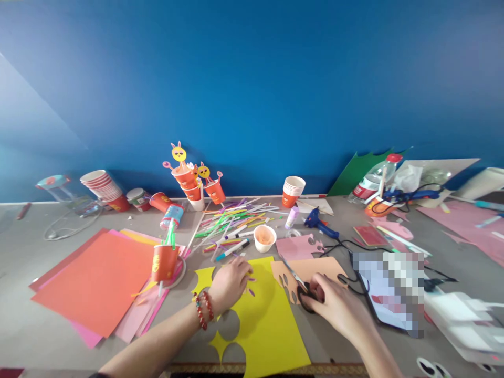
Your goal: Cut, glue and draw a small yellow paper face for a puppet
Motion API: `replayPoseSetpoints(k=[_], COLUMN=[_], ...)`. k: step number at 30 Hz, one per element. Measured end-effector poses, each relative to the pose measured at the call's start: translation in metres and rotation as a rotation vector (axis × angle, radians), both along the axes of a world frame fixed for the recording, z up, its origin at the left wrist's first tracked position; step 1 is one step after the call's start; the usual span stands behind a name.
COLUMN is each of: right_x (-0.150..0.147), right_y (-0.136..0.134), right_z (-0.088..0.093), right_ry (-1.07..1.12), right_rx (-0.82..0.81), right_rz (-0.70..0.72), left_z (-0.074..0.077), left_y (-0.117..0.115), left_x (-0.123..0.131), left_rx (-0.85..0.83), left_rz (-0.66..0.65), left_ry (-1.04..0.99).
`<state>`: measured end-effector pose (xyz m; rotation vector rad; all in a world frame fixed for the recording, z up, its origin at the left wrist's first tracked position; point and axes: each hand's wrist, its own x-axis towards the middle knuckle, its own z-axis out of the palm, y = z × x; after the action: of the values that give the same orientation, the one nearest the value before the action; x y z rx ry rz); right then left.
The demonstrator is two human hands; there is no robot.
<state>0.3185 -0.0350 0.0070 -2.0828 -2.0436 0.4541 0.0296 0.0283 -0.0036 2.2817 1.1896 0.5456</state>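
My left hand (231, 282), with beaded bracelets at the wrist, rests over a yellow paper sheet (271, 325) that has round holes cut from it. Its fingers are curled together, and whatever they may hold is hidden. Small purple-and-pink oval pieces (251, 286) lie just beside the fingertips. My right hand (328, 300) grips the dark handles of a pair of scissors (292, 270). Their blades point away to the upper left, over a peach paper sheet (328, 265) with oval cut-outs.
Coloured paper sheets (94, 283) lie at left, with a decorated red cup (164, 262) on them. Behind are scattered sticks and straws (232, 220), a white cup (265, 239) and rabbit-faced cups (185, 178). A blue glue gun (321, 224) and tablet-like device (388, 294) are at right.
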Motion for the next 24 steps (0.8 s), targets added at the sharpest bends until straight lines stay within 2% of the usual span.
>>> replayPoseSetpoints(k=[3,6,9,15,20,24], right_x=[0.002,0.000,-0.010,-0.038,-0.045,-0.048], right_y=[-0.006,-0.011,-0.012,-0.005,-0.007,-0.010], right_z=[0.001,-0.003,-0.006,-0.002,-0.006,-0.006], right_ry=[0.037,0.078,0.122,0.160,0.123,0.121], right_rx=[0.066,0.161,0.233,0.225,0.190,0.219], right_rz=[0.017,-0.003,0.011,0.181,0.209,0.204], left_z=[0.004,0.007,0.007,0.007,0.007,0.007], left_y=[-0.002,-0.010,-0.020,-0.022,-0.017,-0.015], left_x=[-0.022,-0.048,-0.065,-0.066,-0.064,-0.064], left_rx=[0.030,0.055,0.022,-0.002,0.011,0.023], left_rz=[0.004,0.020,0.039,0.021,-0.017,0.005], left_ry=[0.011,0.108,0.204,0.223,0.233,0.215])
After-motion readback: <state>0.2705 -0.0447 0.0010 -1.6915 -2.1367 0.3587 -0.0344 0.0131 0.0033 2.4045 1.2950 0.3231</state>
